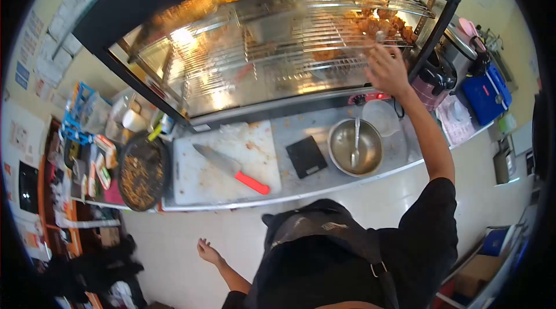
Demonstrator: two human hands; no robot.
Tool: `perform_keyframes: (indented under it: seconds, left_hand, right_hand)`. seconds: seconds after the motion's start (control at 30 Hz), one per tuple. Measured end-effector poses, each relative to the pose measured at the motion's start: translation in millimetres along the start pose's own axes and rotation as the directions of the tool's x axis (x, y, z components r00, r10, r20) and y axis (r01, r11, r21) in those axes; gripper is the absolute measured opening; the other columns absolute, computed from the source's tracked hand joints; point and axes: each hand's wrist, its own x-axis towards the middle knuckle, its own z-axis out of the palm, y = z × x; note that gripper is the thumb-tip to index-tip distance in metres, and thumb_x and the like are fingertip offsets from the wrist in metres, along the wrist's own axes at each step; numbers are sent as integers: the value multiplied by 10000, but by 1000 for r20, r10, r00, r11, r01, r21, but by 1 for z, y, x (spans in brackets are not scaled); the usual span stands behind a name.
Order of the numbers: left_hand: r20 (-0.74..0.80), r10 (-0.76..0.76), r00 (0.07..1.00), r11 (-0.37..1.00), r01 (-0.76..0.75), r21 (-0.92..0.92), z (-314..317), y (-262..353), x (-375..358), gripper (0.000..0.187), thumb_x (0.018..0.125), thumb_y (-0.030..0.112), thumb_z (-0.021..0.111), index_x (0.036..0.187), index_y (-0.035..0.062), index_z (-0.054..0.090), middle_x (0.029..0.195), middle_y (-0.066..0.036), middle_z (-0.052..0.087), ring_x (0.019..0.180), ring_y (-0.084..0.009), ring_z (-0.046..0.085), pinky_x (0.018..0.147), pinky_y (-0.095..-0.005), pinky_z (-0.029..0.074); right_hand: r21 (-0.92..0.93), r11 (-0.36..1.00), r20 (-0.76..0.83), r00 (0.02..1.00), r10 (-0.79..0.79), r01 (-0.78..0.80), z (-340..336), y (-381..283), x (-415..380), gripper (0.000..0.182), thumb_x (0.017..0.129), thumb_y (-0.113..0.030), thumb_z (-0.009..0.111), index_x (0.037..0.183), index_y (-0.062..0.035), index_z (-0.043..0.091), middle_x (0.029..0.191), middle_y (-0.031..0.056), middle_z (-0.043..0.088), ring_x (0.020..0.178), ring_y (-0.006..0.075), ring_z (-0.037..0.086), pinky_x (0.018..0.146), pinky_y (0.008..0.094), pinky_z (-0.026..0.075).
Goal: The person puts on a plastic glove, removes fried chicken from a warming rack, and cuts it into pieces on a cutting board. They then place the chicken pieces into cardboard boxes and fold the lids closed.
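My right hand is raised to the front of the heated display cabinet, fingers curled. A small pale knob-like piece shows at its fingertips; I cannot make out what it is. Behind that hand, browned fried chicken pieces lie on the cabinet's wire racks. Low beside my body, away from the counter, my left hand hangs with fingers loosely apart and nothing in it. Below the cabinet, a metal bowl holds a spoon-like utensil.
A knife with a red handle lies on the white cutting board. Beside it are a black scale-like square and a clear round container. A dark pan of brown bits stands left; a blue case sits right.
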Motion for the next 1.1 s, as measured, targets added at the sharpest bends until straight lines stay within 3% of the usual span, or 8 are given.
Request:
perform_keyframes:
  seconds: [0.17,0.37,0.53,0.6,0.77,0.9,1.0,1.1]
  left_hand:
    - [95,-848,521,530,830,176,-72,-171,-117,569,949,488,488,1348,83,503,1223,-118,607,1048,-364,594,814,-533,463]
    - [353,-907,230,391,148,908,-92,-190,-176,500,935,476,512,1226,78,598,1103,-169,653,1035,-365,622,868,-478,489]
    - [305,-403,863,545,-41,837,-85,-184,-60,608,941,531,452,1248,30,606,1264,-215,600,1233,-370,529,1038,-445,410]
    - [101,-102,990,906,51,420,-69,-71,-24,516,911,378,610,1250,-9,588,1254,-242,599,1185,-374,571,996,-427,455]
    - [15,687,726,724,-687,62,-73,141,28,513,907,215,633,1337,-21,484,1354,-233,504,1299,-375,439,1105,-421,316]
    - [118,878,464,465,-885,20,-141,97,80,553,948,248,533,1408,-20,387,1405,-228,440,1336,-342,407,1131,-430,277]
    - [-68,799,598,577,-793,-197,-202,77,121,611,972,351,456,1460,16,303,1469,-180,367,1373,-304,357,1136,-458,268]
    - [-233,523,820,626,-555,-547,-233,68,160,697,967,481,397,1502,64,238,1527,-149,288,1408,-292,295,1140,-495,243]
  right_hand:
    - [-114,983,86,984,154,-143,-11,55,-45,296,827,-251,651,1022,-29,635,1279,141,548,1261,307,465,1002,474,358]
    - [-339,933,222,953,207,-124,8,120,-111,348,945,-324,540,1168,-74,634,1438,104,475,1387,273,368,1083,496,303]
    - [-261,884,105,899,426,-388,10,28,-49,312,913,-255,617,1156,-65,658,1239,125,633,1199,295,568,953,467,455]
    - [596,699,47,886,461,-396,18,-141,3,268,894,-140,625,1131,-23,668,1112,147,674,1059,317,625,909,440,489]
    - [469,-595,622,722,-303,-653,-54,-607,84,350,998,-261,494,1268,-44,540,1216,88,596,1065,229,608,920,369,474]
    - [-376,-470,-113,543,-832,-798,-146,-794,132,597,995,-536,367,1337,-60,480,1362,134,515,1233,322,512,977,466,457]
    - [-255,-466,-333,529,-780,-847,-250,-789,224,654,988,-556,359,1387,-46,452,1457,181,430,1359,372,381,1089,507,330]
    - [445,-895,-636,695,-336,-26,-294,-815,278,754,979,-560,357,1472,9,315,1502,237,348,1411,411,277,1120,594,185]
